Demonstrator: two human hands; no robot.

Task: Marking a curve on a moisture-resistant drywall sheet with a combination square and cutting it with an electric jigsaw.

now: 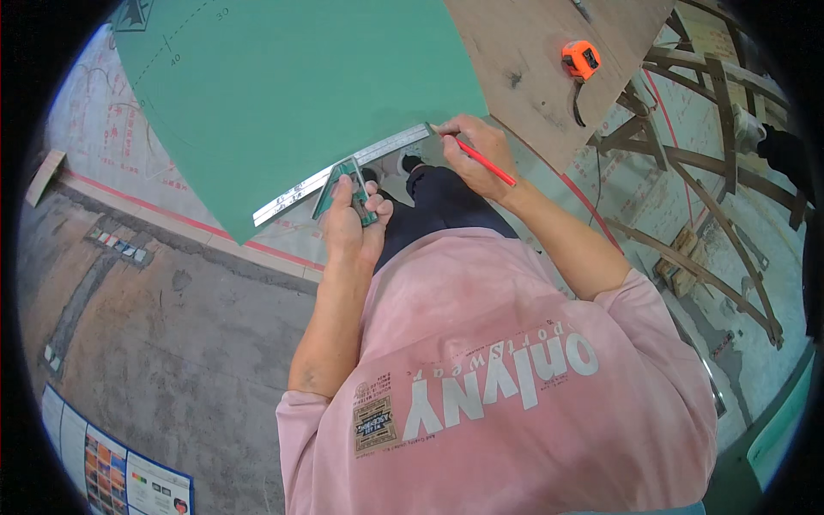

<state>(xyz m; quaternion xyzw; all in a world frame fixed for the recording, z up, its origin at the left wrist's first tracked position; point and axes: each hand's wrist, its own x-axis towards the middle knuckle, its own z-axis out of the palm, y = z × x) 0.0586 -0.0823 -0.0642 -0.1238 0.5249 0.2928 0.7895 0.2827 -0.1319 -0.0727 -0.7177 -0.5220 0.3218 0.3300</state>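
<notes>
A green board (292,103) spreads ahead of the left hand (349,225) and right hand (481,154). The metal square (296,197) lies along its near edge, its handle (324,202) clamped in the left. Beyond the right sits an orange tape measure (581,58); the right pinches a red pencil (493,166).

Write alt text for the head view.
A person's left hand holds a square along the edge of a green sheet; the right hand holds a red pencil, its tip near the square's end. An orange tape measure lies on a brown board.
</notes>
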